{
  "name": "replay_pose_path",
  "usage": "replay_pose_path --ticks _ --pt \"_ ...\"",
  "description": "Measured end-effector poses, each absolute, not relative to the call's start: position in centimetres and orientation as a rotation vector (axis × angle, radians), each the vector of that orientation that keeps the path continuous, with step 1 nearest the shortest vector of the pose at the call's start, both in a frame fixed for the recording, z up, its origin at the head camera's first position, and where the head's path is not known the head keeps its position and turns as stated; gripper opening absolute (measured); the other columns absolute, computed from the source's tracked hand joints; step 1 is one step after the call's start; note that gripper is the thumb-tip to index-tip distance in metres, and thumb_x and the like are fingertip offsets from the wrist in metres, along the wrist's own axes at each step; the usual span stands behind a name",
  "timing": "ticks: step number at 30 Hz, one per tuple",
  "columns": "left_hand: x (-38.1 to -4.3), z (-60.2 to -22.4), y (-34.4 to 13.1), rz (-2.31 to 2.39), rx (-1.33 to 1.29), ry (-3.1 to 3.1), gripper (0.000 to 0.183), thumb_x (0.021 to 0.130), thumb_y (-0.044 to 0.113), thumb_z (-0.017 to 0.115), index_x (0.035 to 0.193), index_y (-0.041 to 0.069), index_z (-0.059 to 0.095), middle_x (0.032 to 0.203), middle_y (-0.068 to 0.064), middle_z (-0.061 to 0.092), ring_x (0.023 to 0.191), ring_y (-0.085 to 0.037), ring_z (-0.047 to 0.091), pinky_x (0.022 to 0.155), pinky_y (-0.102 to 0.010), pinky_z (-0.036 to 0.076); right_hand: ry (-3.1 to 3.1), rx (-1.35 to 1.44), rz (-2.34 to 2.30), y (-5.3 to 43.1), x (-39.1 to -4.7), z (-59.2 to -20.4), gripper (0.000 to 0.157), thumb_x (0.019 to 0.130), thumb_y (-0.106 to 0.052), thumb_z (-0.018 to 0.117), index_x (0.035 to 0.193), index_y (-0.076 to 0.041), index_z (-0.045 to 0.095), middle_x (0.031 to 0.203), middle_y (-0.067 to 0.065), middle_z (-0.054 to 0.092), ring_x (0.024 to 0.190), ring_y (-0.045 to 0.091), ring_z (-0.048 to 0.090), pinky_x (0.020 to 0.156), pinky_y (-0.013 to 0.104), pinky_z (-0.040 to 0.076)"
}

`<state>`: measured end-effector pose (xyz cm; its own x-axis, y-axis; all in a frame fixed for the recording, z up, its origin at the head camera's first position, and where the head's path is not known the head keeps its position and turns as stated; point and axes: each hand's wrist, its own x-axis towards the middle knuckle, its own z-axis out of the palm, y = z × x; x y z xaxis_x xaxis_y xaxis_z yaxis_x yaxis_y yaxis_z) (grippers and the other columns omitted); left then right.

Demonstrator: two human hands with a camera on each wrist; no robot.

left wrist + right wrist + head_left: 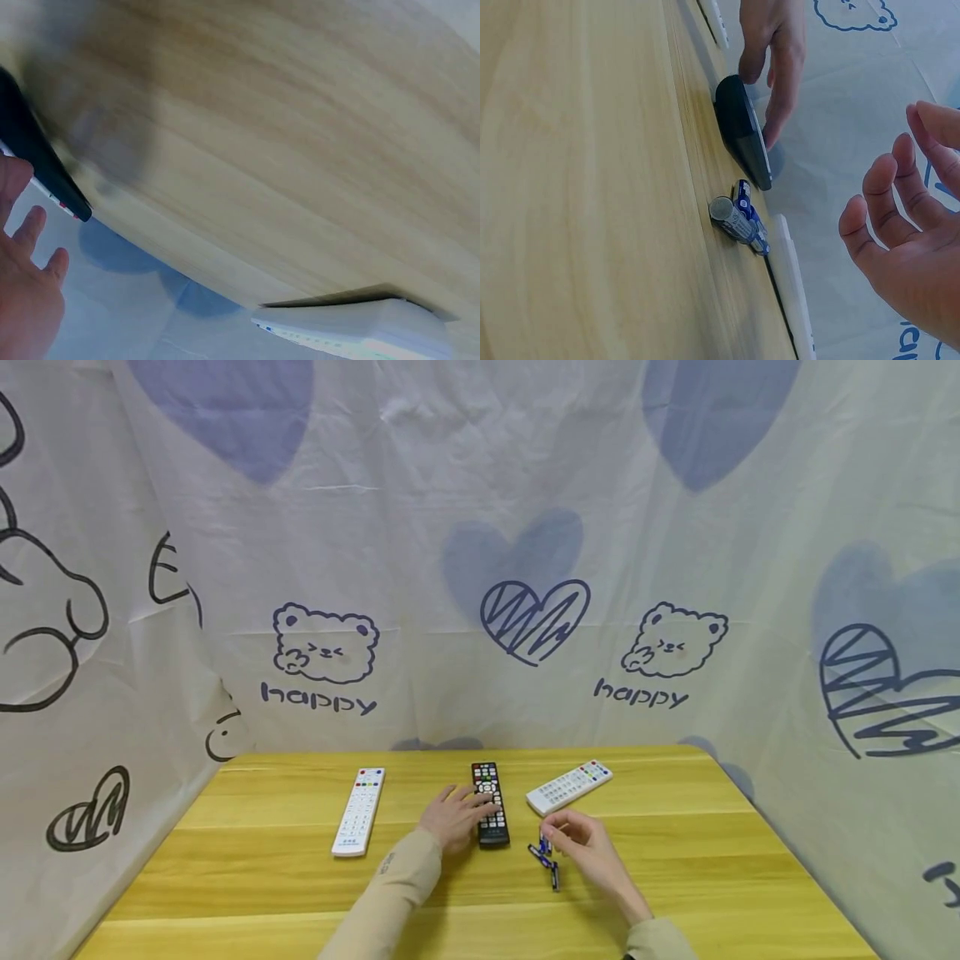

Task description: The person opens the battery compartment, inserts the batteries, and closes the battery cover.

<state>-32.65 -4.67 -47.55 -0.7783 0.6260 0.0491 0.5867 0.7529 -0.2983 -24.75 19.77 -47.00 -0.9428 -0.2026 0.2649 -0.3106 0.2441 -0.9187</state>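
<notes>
A black remote control lies face up at the middle of the table. My left hand reaches over it from the left, and its extended fingers rest across the buttons. Right of this remote, several small blue batteries lie in a loose cluster. Over their far end is my right hand, thumb and forefinger brought near each other. The right wrist view shows this hand with loosely bent fingers and nothing between them, apart from the batteries.
One white remote lies on the left part of the wooden table. Another white remote lies at an angle just beyond the right hand. A printed cloth hangs behind the table and along both sides.
</notes>
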Motion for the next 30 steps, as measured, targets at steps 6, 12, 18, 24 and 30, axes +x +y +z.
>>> replay_pose_path --ticks 6,12,18,24,30 --pt "-33.5 -47.5 -4.7 0.230 -1.017 -2.779 0.037 0.093 0.008 0.063 0.125 0.028 0.065 0.134 0.006 0.064 0.127 -0.018 0.060 0.113 -0.039 0.048 -2.408 0.509 1.810 19.8 -24.8 -47.1 0.025 0.099 -0.014 0.062 0.109 0.008 0.066 0.097 0.009 0.068 0.081 0.007 0.062 0.073 0.022 0.054" --pt "-33.8 -47.6 -5.1 0.154 -1.016 -2.739 0.022 0.087 0.005 0.069 0.100 0.023 0.069 0.106 0.004 0.068 0.102 -0.018 0.069 0.104 -0.038 0.054 -2.396 0.522 1.800 19.7 -24.8 -47.1 0.025 0.099 -0.014 0.062 0.109 0.009 0.066 0.099 0.018 0.067 0.081 0.006 0.062 0.073 0.020 0.053" --pt "-33.8 -48.0 -5.6 -0.008 -0.982 -2.682 0.011 0.091 0.011 0.065 0.080 0.016 0.063 0.083 0.003 0.063 0.074 -0.015 0.064 0.070 -0.033 0.060 -2.402 0.529 1.786 19.7 -24.7 -47.2 0.021 0.099 -0.012 0.062 0.107 0.006 0.067 0.101 0.024 0.067 0.081 0.006 0.062 0.074 0.018 0.053" --pt "-33.2 -48.0 -5.6 -0.097 -0.864 -2.746 0.030 0.091 0.037 0.068 0.073 0.017 0.055 0.072 0.004 0.058 0.063 -0.011 0.053 0.054 -0.025 0.050 -2.431 0.517 1.785 19.7 -24.6 -47.1 0.024 0.099 -0.013 0.062 0.109 0.008 0.066 0.105 0.027 0.066 0.083 0.007 0.063 0.076 0.018 0.052" --pt "-32.7 -48.2 -5.0 -0.045 -0.649 -2.782 0.054 0.079 0.061 0.077 0.062 0.017 0.050 0.059 0.003 0.052 0.051 -0.008 0.044 0.043 -0.021 0.038 -2.446 0.501 1.793 19.6 -24.6 -47.1 0.026 0.099 -0.014 0.063 0.110 0.009 0.065 0.105 0.026 0.066 0.084 0.008 0.063 0.078 0.021 0.054"
